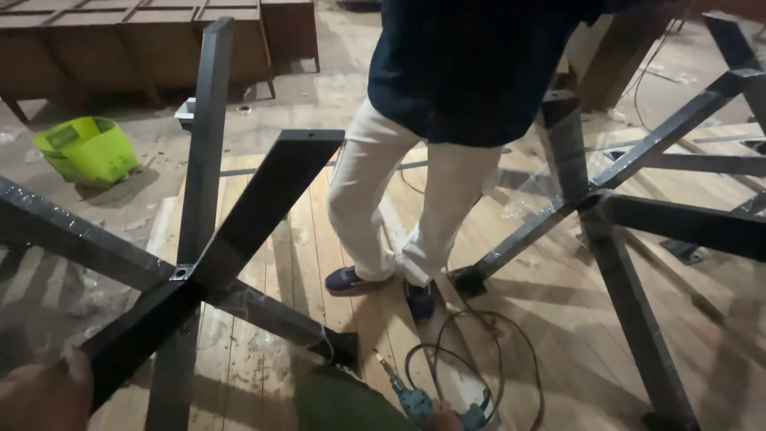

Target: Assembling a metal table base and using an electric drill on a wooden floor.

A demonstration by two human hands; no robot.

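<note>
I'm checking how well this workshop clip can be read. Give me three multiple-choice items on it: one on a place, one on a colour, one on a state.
1. Where does the power drill lie?
A. On the wooden tabletop, bottom centre
B. Inside the bucket
C. On top of a metal frame

2. What colour is the bucket?
A. Red
B. Lime green
C. Black

3. What is the left hand doing?
A. Hanging free
B. Resting on a bar of the black metal leg frame
C. Holding the drill

Answers:
1 A, it lies on the planks beside its looped cord.
2 B, the tub on the floor at upper left is bright green.
3 B, the hand lies against the frame's lower bar end.
</note>
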